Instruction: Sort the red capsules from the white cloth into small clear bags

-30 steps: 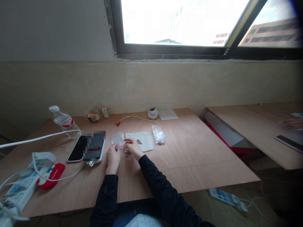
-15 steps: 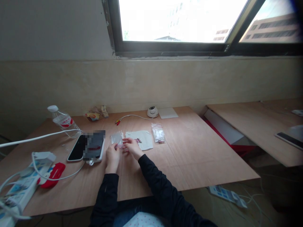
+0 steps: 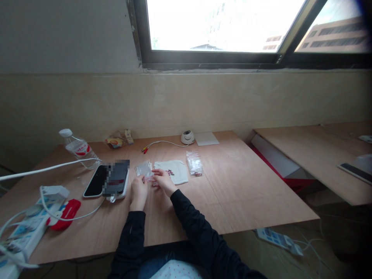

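My left hand [image 3: 138, 191] and my right hand [image 3: 163, 181] meet over the wooden table [image 3: 232, 193], both pinching a small clear plastic bag [image 3: 148, 178] with something reddish in it. Just beyond my fingers lies another small clear bag [image 3: 143, 169]. A white cloth [image 3: 176, 171] with a few small red pieces [image 3: 169, 172] on it lies right of my right hand. A third clear bag [image 3: 194, 164] holding red pieces lies further right.
Two phones [image 3: 109, 179] lie left of my hands, a white cable running to a power strip [image 3: 26, 228] beside a red object [image 3: 65, 213]. A water bottle [image 3: 77, 149], snack wrappers [image 3: 116, 141], a small dome camera [image 3: 187, 137] and a white pad [image 3: 206, 138] sit at the back. A second table [image 3: 319, 155] stands to the right.
My hands stay together on the small bag with only slight finger movement. A person's hand seen at the far right table a second ago is gone from view.
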A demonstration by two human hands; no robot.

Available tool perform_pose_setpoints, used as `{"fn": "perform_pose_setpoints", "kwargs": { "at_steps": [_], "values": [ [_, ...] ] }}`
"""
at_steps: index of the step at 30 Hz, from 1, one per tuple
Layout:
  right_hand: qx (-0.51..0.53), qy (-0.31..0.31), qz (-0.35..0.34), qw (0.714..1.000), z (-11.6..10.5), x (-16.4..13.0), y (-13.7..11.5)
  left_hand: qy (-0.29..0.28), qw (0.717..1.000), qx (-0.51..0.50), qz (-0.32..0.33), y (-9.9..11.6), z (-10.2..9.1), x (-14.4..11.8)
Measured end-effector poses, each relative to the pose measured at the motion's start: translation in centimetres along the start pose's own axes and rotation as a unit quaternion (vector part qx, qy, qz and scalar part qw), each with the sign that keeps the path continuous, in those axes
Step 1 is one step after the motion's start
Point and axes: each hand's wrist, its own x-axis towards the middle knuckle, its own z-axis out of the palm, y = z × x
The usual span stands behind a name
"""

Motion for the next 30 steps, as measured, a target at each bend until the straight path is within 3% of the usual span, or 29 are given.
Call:
{"fn": "perform_pose_setpoints", "kwargs": {
  "at_steps": [16,30],
  "values": [
    [0.009,-0.011,0.014,1.0,-0.3,0.1,-0.4,0.032,0.998,-0.05,-0.013,-0.7,0.5,0.0],
    [-0.001,-0.013,-0.009,1.0,-0.6,-0.9,-1.1,0.075,0.991,-0.107,0.0,0.6,-1.6,-0.8]
  ]
}}
